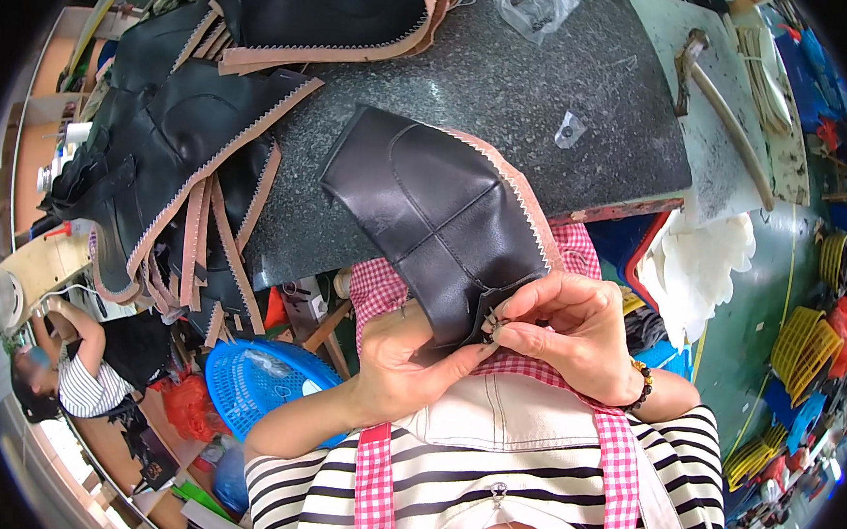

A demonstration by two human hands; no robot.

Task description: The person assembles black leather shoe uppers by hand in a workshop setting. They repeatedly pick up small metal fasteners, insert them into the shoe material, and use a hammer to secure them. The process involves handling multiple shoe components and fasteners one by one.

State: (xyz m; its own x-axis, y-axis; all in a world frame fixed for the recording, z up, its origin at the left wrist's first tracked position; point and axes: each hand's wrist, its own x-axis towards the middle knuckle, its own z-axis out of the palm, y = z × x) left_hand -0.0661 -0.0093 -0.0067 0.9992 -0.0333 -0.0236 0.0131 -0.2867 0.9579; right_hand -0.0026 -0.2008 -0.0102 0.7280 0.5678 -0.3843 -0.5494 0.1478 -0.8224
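A black leather shoe upper (422,201), with crossing seams and a tan zigzag-stitched edge, lies partly on the dark stone tabletop and reaches over its near edge toward me. My left hand (400,368) grips its near end from below, the thumb stretched toward the corner. At that same corner the thumb and fingertips of my right hand (574,334) are pinched together. Small dark and tan bits show between the fingertips of both hands, too small to name. Part of my left fingers is hidden behind the leather.
More black uppers with tan edges are piled on the table's left (209,125) and far side (313,10). A hammer (728,123) lies at the right, near crumpled clear plastic (531,4). Below left stand a blue basket (261,390) and a seated person (87,370).
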